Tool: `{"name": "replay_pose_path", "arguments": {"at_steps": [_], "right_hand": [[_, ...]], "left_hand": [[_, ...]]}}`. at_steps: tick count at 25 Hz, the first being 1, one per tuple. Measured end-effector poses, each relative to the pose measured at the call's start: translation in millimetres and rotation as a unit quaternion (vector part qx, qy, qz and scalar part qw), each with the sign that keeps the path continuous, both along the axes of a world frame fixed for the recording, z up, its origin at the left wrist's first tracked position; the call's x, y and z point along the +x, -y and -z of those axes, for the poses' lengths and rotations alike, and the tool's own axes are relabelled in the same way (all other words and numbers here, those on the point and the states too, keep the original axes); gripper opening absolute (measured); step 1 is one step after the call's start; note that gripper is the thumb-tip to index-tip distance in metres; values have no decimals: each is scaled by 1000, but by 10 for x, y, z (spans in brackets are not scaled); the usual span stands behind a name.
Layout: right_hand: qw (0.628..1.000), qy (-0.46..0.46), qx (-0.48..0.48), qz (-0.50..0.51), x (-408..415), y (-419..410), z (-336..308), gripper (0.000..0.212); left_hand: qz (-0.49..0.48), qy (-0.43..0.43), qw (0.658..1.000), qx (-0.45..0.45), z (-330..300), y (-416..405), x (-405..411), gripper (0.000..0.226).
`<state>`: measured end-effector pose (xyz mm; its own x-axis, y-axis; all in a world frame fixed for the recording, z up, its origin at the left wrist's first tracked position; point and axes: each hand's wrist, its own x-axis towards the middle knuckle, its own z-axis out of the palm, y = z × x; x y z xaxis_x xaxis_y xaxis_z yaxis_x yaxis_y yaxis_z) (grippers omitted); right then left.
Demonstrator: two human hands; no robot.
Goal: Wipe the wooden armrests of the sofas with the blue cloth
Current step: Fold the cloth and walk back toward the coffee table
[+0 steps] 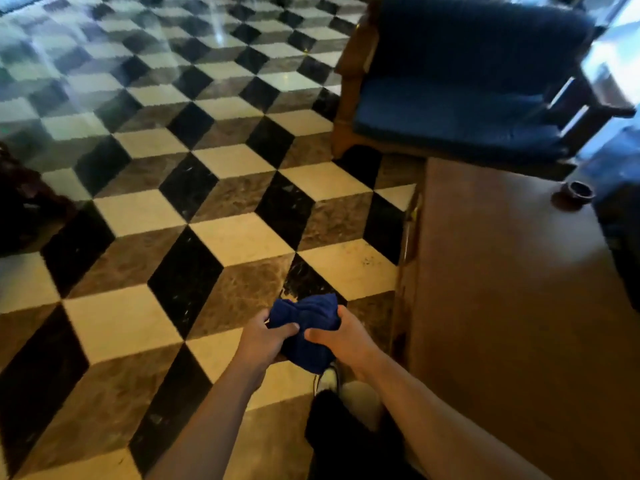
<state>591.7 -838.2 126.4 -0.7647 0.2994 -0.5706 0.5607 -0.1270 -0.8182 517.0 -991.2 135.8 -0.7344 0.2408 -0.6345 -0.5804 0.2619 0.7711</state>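
Note:
The blue cloth (306, 322) is bunched up low in the middle of the view, above the floor. My left hand (265, 336) grips its left side and my right hand (341, 336) grips its right side. A sofa with dark blue cushions (460, 109) stands at the top right. Its near wooden armrest (356, 57) runs down the left side. The far wooden armrest (595, 102) is dark and partly cut off at the right. Both hands are well short of the sofa.
A brown wooden table (512, 306) fills the right side, with a small dark ashtray (578, 192) on its far corner. The floor (194, 202) is black, white and brown cube-pattern tile. Dark furniture (20, 199) sits at the left edge. My shoe (327, 379) is below the cloth.

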Motion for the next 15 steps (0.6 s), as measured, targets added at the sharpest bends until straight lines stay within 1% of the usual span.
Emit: {"name": "replay_pose_path", "arguments": {"at_steps": [2, 5, 8, 10, 12, 15], "right_hand": [[998, 2, 2, 61, -387, -461, 132, 52], [990, -13, -10, 142, -1033, -1298, 371, 42], [978, -25, -43, 202, -1733, -2296, 470, 38], [970, -29, -43, 239, -2000, -2802, 405, 38], [963, -22, -32, 266, -2201, -3265, 316, 35], [948, -22, -25, 317, -2482, -3998, 220, 36]], "left_hand": [[58, 3, 998, -4, 61, -556, -540, 28], [127, 10, 992, -2, 213, -1481, -1385, 24], [172, 22, 985, -20, 314, -2623, -2249, 30], [203, 31, 979, -13, 281, -3226, -2607, 43], [235, 43, 971, -5, 201, -3769, -2875, 51], [295, 48, 954, 4, 149, -4657, -3322, 48]]}}
